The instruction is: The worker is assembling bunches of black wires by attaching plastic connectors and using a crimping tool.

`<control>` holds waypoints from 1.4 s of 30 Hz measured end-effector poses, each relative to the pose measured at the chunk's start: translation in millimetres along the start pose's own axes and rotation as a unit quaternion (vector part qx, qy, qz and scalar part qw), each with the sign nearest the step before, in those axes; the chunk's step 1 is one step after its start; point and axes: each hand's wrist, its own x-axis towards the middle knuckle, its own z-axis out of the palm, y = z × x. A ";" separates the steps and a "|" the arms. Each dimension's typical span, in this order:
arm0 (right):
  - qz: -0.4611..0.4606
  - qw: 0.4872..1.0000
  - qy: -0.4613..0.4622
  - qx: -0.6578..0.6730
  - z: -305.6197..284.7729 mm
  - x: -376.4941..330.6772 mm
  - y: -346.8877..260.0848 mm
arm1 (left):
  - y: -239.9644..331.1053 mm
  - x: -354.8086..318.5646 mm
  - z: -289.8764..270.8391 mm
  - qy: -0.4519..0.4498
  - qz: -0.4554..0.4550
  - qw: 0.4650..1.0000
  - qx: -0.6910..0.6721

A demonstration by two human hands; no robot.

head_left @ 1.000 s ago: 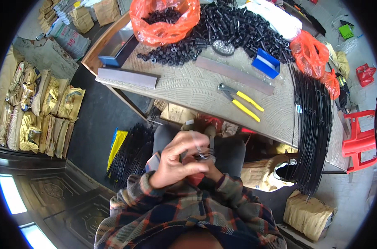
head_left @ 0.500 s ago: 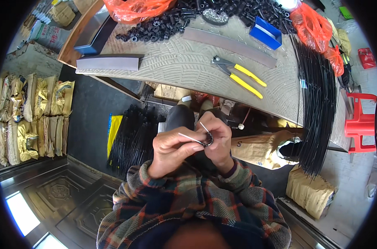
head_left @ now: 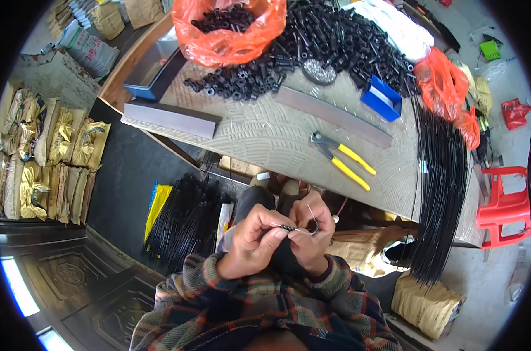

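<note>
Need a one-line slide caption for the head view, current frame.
Both hands, left hand and right hand, pinch a thin metal wire below a workbench with yellow-handled pliers.

Both hands together at the lap, left hand (head_left: 252, 238), right hand (head_left: 312, 233), fingers pinched

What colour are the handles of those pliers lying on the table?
Yellow. The pliers lie on the table, seen best in the head view.

Thin shiny metal wire (head_left: 293, 228); matt ridged grey worktop (head_left: 265, 137); glossy crinkled orange plastic bag (head_left: 227, 35); pliers with smooth yellow plastic handles (head_left: 342, 159); dull grey metal bar (head_left: 170, 119); soft plaid cloth sleeves (head_left: 248, 304).
</note>
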 end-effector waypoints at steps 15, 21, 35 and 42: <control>-0.049 0.728 -0.177 -0.661 -7.1 268.2 32.7 | 10.4 11.2 -16.9 0.073 -0.057 0.996 -0.019; 0.078 0.565 -0.242 -0.785 24.0 298.4 22.9 | 14.2 14.8 -19.2 0.002 -0.077 0.996 -0.050; -0.033 0.622 -0.294 -0.725 22.4 276.9 -5.7 | -0.9 1.1 -19.9 0.057 -0.051 0.997 -0.030; -0.051 0.699 -0.525 -0.483 11.2 167.1 -121.3 | 7.7 46.9 11.0 0.060 -0.079 0.986 -0.131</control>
